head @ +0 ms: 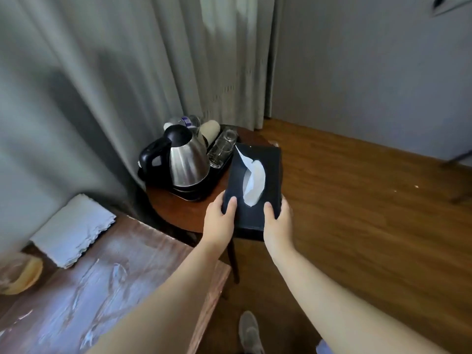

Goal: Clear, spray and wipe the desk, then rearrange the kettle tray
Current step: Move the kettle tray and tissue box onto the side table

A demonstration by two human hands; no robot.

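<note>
I hold the dark tissue box (258, 180) with both hands. My left hand (220, 217) grips its near left corner, thumb on top, and my right hand (279, 218) grips its near right corner, thumb on top too. A white tissue (252, 178) sticks out of the box. The box is at the right side of the small round worktop (178, 208), just beside the black tray (204, 185). On the tray stand the shiny kettle (186, 159), some glasses (222, 149) and a cup (210, 131). The desk (107, 290) near my left arm looks wet and streaky, with a folded white cloth (72, 229) on it.
</note>
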